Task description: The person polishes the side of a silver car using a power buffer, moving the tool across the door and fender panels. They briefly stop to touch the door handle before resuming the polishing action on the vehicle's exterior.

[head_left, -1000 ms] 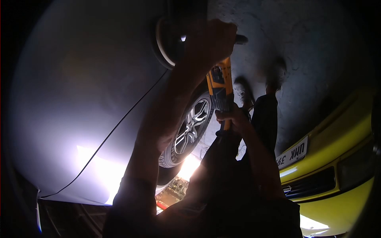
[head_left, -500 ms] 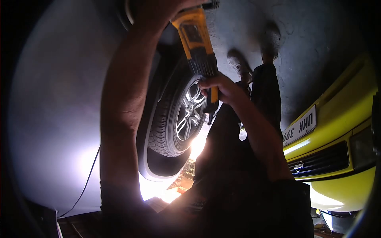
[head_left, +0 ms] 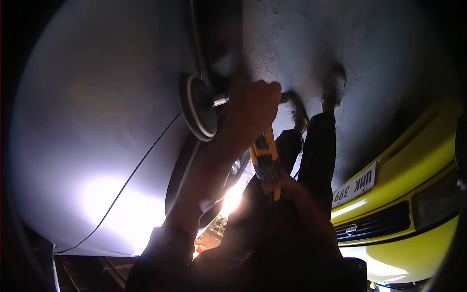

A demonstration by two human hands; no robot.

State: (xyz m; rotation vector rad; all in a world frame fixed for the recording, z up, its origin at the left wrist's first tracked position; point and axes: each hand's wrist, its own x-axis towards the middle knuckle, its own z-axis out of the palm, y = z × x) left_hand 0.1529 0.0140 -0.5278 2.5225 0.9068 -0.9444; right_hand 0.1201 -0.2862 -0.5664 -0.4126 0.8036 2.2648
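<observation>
A yellow and black polisher [head_left: 265,148] is held between both of my hands. My left hand [head_left: 255,104] wraps round its front end, by the dark side handle [head_left: 285,98] that sticks out beyond the fist. Lower down, my right hand [head_left: 281,186] grips the rear of the tool's body, partly in shadow. The round polishing pad [head_left: 198,108] stands on edge at the left, its pale face turned to the light-coloured car panel [head_left: 121,126] and right at its surface. My left forearm hides most of the wheel [head_left: 237,167] below the pad.
A thin black cable [head_left: 129,184] runs across the panel. Bright light glares low on the panel and near the wheel. To the right stands a yellow car [head_left: 389,204] with its number plate [head_left: 354,184]. My legs and shoes [head_left: 334,87] show on the grey floor [head_left: 287,29].
Both hands and the polisher have moved down in the view. The pad and the front of the tool, mostly out of frame before, now show, and the wheel is more covered.
</observation>
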